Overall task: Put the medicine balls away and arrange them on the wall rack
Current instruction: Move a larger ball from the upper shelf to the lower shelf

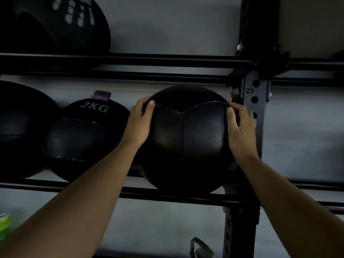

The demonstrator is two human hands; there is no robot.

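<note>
A black stitched medicine ball [188, 138] sits on the middle rails of the black wall rack [167, 197], close to the rack's upright post. My left hand [139, 121] presses on its left side and my right hand [241, 127] on its right side, so both hands grip it. To its left rests a black ball marked 2KG [83, 135], touching a further black ball [20, 127] at the frame's left edge. Another dark ball [55, 25] with white markings lies on the upper rails at top left.
The upright post [255, 112], with holes and the number 23, stands right behind my right hand. A grey wall [301, 138] lies behind the rack. Something green [4, 228] shows at the lower left edge, and a metal handle [201, 247] near the bottom.
</note>
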